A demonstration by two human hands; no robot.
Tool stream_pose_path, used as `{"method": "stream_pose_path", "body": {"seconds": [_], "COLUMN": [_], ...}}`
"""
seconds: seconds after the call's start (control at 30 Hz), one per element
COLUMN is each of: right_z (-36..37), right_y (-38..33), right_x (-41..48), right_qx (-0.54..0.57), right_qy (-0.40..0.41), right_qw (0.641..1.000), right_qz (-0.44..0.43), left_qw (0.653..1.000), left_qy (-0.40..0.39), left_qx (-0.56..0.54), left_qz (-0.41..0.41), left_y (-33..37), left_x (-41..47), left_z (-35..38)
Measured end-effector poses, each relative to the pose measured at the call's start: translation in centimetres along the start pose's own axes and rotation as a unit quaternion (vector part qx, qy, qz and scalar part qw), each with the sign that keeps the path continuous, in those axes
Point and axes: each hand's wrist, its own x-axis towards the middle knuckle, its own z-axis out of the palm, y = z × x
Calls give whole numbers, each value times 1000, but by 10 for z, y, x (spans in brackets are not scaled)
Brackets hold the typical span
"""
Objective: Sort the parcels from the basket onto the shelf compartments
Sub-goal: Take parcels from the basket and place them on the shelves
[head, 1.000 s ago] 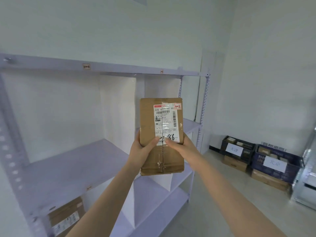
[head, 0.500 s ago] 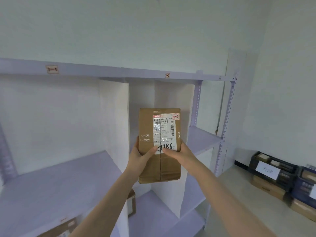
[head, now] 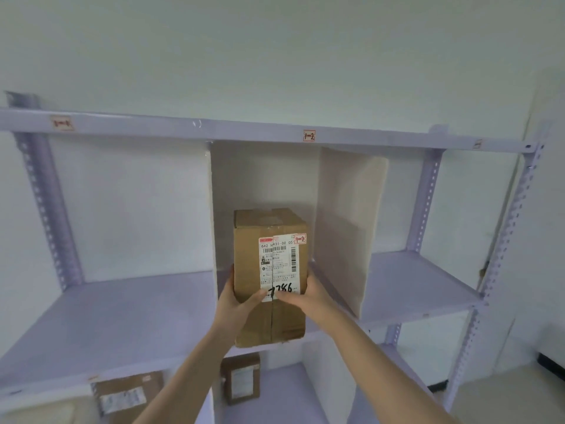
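A brown cardboard parcel point(head: 249, 261) with a white shipping label, a red "1-2" tag and "7786" written on it stands upright at the mouth of the middle compartment of the lilac shelf point(head: 122, 316). My left hand point(head: 237, 301) grips its lower left side, thumb on the front. My right hand point(head: 304, 296) grips the lower right side, thumb on the label. A "1-2" tag point(head: 309, 135) sits on the shelf rail straight above the parcel. The basket is out of view.
White divider panels point(head: 345, 231) wall the middle compartment on both sides. A rail tag point(head: 62, 123) marks the left compartment. On the level below lie two brown parcels point(head: 241, 379), point(head: 128, 396). Perforated uprights point(head: 504, 240) stand at the right, with floor beyond.
The view has swung to face the shelf squarely. Both hands have carried the parcel forward to the middle compartment under the "1-2" tag; the crates on the floor have left the view.
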Motion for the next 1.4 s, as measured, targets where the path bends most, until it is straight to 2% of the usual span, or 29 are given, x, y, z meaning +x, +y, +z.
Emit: {"method": "stream_pose_path", "body": {"seconds": [0.43, 0.7, 0.97, 1.1, 1.4], "right_z": [18, 19, 35, 41, 45], "right_y": [48, 55, 65, 64, 72], "right_x": [60, 99, 137, 158, 182], "right_qx": [18, 43, 69, 61, 60], "right_qy": [-9, 11, 48, 44, 17], "right_qw": [1000, 999, 996, 997, 996], "right_qz": [-3, -2, -17, -25, -62], "left_qw": [992, 992, 983, 970, 954], "left_qy": [104, 122, 182, 242, 297], "left_qx": [65, 18, -11, -5, 19], "left_qz": [-14, 16, 33, 25, 39], "left_y": [-35, -46, -62, -69, -76], "left_x": [37, 79, 119, 135, 154], "left_z": [6, 14, 15, 18, 19]}}
